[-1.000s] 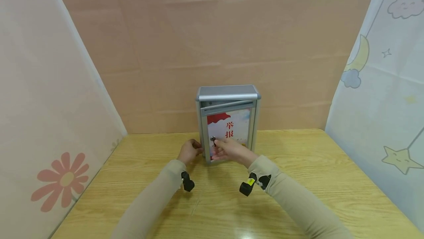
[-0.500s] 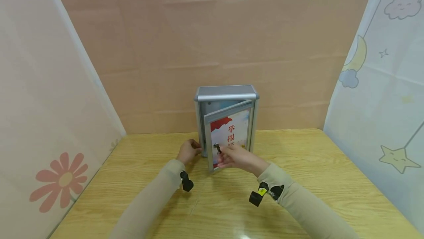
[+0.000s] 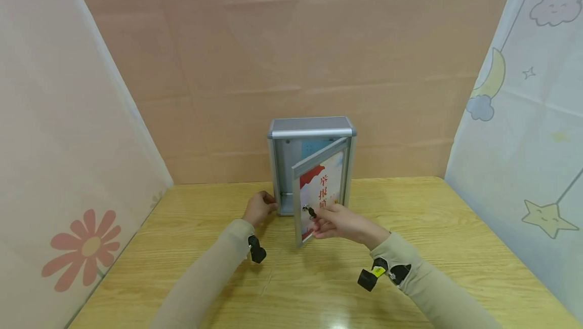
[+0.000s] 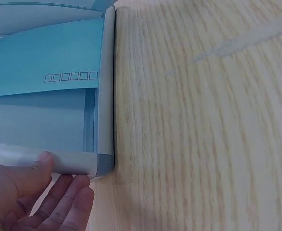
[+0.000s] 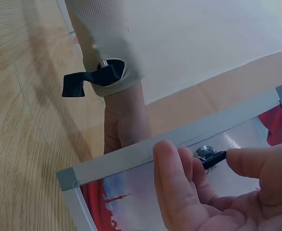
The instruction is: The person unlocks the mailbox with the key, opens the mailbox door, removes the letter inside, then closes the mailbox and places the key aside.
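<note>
A silver-grey metal letter box [image 3: 312, 124] stands upright on the table, its front door [image 3: 320, 159] swung partway out on the right-hand side. Red characters and a red flag decorate the door panel. My right hand [image 3: 348, 225] pinches a black-headed key [image 5: 214, 159] in the door's lock [image 5: 205, 151] between thumb and fingers. At the lower left of the box, my left hand [image 3: 259, 208] grips the side edge, thumb on the front frame and fingers around the outer side in the left wrist view. Inside lies a blue-green envelope [image 4: 49, 55] with a row of small squares.
A wooden table [image 3: 218, 278] carries the box. A peach cloth [image 3: 227, 66] hangs behind it, with printed white cloths at the left [image 3: 59, 141] and right [image 3: 514, 167]. Black wrist cameras stick out from both sleeves.
The door has swung outward from slightly ajar to wide, baring the inside and the envelope. My right hand moved right and toward me with the key; the left hand stayed on the box.
</note>
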Tool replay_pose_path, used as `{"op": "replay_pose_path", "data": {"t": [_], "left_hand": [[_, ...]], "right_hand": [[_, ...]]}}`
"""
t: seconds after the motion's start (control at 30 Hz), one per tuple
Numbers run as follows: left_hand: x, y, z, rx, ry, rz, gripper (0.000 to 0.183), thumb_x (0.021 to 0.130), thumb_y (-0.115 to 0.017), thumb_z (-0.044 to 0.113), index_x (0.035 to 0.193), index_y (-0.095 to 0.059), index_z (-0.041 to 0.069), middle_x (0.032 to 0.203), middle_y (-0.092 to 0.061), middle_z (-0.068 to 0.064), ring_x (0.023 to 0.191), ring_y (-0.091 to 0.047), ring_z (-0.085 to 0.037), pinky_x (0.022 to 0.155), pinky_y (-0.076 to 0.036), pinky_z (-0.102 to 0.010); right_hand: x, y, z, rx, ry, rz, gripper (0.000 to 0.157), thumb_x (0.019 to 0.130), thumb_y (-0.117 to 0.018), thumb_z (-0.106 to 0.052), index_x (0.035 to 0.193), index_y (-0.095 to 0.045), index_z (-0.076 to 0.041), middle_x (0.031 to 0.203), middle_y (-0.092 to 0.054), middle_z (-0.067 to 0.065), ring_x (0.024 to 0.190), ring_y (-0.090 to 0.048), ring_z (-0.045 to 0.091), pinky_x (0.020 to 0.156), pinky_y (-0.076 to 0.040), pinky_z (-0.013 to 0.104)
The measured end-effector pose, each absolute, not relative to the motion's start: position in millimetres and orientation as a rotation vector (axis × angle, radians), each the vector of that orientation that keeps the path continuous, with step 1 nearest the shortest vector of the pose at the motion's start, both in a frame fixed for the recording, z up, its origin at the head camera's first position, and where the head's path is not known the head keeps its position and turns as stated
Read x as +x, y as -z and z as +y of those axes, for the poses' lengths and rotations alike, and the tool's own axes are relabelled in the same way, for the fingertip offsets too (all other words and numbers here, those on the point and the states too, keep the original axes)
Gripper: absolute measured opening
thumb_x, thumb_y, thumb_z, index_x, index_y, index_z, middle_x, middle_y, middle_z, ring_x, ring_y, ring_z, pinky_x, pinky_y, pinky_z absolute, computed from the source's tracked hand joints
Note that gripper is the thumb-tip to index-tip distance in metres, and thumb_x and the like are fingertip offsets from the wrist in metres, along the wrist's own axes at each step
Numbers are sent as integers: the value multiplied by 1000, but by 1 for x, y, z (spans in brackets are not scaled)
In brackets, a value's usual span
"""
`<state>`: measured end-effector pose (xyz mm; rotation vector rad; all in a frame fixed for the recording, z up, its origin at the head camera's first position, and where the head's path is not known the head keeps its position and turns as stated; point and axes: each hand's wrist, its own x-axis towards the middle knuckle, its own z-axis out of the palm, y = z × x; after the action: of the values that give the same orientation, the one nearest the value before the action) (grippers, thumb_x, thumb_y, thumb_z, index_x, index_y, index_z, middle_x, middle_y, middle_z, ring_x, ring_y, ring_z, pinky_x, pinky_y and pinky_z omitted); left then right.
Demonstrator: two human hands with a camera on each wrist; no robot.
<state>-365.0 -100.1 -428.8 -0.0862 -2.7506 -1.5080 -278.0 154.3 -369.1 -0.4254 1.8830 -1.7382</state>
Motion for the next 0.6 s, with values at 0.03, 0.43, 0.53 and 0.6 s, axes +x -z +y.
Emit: {"op": "replay_pose_path", "data": {"t": [0.03,0.43,0.53,0.6], "left_hand": [[-365,429,-100,-81,1512,-2751,14,90,-68,8,98,-61,-1,92,-64,-14,79,-64,-25,68,-53,-33],[-366,430,-100,-73,1503,-2752,13,89,-68,7,96,-60,-1,90,-64,-13,78,-63,-23,65,-51,-30],[-366,430,-100,-75,1506,-2750,13,89,-68,7,96,-60,-1,90,-64,-13,78,-63,-22,65,-51,-29],[-367,430,-99,-79,1505,-2749,13,89,-68,6,96,-60,-1,90,-64,-13,77,-63,-22,65,-51,-30]], "right_hand": [[-277,369,157,-428,1732,1880,43,106,-37,-20,119,-43,21,93,-62,12,83,-67,15,83,-56,31],[-271,373,180,-531,1694,1871,44,105,-39,-20,121,-43,21,95,-63,9,89,-67,15,86,-55,31],[-270,376,179,-553,1670,1894,45,103,-48,-22,121,-42,19,99,-62,11,93,-66,18,88,-55,33],[-269,379,176,-555,1646,1927,44,100,-54,-23,118,-43,16,104,-61,17,94,-65,22,88,-55,35]]}}
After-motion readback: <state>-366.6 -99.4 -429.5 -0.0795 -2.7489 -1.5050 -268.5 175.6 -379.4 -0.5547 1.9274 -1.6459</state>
